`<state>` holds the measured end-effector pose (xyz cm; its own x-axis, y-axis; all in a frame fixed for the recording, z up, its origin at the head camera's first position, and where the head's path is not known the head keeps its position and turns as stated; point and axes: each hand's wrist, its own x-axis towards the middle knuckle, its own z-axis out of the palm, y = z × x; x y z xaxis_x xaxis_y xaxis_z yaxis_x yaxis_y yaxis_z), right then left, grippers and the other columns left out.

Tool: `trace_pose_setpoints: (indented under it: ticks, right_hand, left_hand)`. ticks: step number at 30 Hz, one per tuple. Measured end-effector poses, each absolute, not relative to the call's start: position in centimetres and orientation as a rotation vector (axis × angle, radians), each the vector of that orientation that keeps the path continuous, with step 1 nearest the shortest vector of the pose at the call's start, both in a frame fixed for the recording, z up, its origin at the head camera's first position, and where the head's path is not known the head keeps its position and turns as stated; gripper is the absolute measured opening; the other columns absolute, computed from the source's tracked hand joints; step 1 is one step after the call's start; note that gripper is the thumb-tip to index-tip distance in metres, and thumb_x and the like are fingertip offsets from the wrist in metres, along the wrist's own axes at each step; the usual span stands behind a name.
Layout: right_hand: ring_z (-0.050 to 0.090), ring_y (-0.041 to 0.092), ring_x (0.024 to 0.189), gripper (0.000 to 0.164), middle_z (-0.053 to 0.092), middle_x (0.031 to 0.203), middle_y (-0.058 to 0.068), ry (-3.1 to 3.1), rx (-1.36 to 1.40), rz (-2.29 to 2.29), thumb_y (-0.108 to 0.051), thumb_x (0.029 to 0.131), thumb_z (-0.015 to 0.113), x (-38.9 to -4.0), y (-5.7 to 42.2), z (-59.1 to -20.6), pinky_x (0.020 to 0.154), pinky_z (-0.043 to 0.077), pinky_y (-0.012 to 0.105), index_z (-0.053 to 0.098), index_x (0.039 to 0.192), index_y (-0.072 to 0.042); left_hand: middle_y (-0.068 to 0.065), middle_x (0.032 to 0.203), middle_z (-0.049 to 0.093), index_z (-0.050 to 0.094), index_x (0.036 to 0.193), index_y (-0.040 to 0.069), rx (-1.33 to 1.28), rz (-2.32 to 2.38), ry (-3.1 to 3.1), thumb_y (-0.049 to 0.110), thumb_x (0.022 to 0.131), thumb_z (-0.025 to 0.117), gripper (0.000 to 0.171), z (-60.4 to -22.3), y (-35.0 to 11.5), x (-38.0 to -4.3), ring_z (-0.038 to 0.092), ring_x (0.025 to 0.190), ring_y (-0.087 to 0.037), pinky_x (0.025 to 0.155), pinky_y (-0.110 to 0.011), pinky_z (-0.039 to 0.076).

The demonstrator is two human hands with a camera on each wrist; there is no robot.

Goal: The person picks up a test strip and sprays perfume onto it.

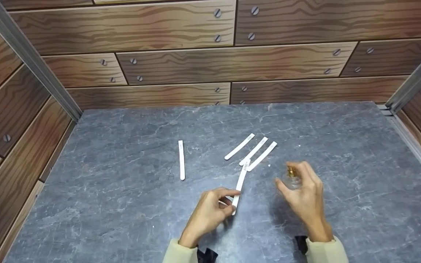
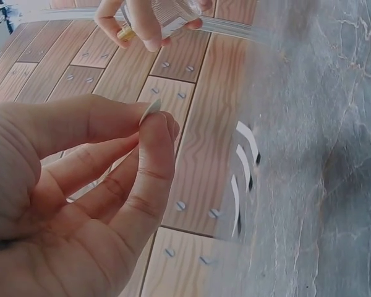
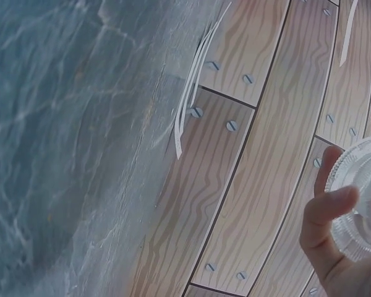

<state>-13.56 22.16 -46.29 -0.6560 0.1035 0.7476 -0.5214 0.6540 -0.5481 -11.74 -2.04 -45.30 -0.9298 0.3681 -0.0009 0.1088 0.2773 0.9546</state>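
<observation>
Between thumb and fingers, my left hand (image 1: pixel 210 212) pinches a white paper test strip (image 1: pixel 241 182) by its near end. The strip slants away from me, its far end overlapping two strips behind it in the head view. In the left wrist view only the tip of this strip (image 2: pixel 151 109) shows at the pinch. My right hand (image 1: pixel 307 193) holds a clear glass perfume bottle (image 1: pixel 293 182) with a gold spray top (image 1: pixel 291 171), index finger at the top. The right wrist view shows the ribbed round base of the bottle (image 3: pixel 352 216) within the fingers.
Three more white strips, one of them the middle strip (image 1: pixel 253 151), lie slanted side by side beyond my hands. A single strip (image 1: pixel 181 160) lies apart to the left. The grey marbled table (image 1: pixel 122 204) is bounded by wood-patterned panels (image 1: pixel 174 65) and metal posts (image 1: pixel 35 62).
</observation>
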Motion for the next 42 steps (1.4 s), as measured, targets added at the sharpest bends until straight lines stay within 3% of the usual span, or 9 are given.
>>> trace_pose_setpoints:
  ticks: [18, 26, 42]
  right_hand:
    - [0.056, 0.016, 0.071, 0.040, 0.060, 0.081, 0.011, -2.025, 0.363, 0.976, 0.009, 0.061, 0.082, -13.60, 21.90, -46.19, 0.067, 0.047, 0.012, 0.065, 0.097, 0.003]
    - [0.056, 0.017, 0.071, 0.039, 0.060, 0.080, 0.011, -2.033, 0.372, 0.956, 0.007, 0.062, 0.081, -13.66, 21.92, -46.19, 0.068, 0.047, 0.013, 0.063, 0.096, 0.004]
    - [0.058, 0.021, 0.073, 0.041, 0.062, 0.083, 0.013, -2.033, 0.312, 0.963, 0.009, 0.060, 0.084, -13.59, 21.78, -46.27, 0.069, 0.046, 0.012, 0.064, 0.096, 0.003]
  left_hand:
    - [-0.013, 0.109, 0.071, 0.072, 0.119, -0.005, 0.462, 1.717, 2.335, -0.015, 0.082, 0.067, 0.039, -45.06, -2.06, -11.62, 0.069, 0.077, -0.019, 0.063, -0.021, 0.057]
    - [-0.016, 0.110, 0.071, 0.071, 0.119, -0.007, 0.479, 1.727, 2.345, -0.016, 0.082, 0.066, 0.038, -45.18, -2.01, -11.72, 0.070, 0.077, -0.026, 0.061, -0.021, 0.056]
    - [-0.018, 0.110, 0.070, 0.070, 0.119, -0.009, 0.478, 1.731, 2.334, -0.017, 0.082, 0.065, 0.039, -45.21, -1.94, -11.65, 0.070, 0.076, -0.023, 0.061, -0.021, 0.057]
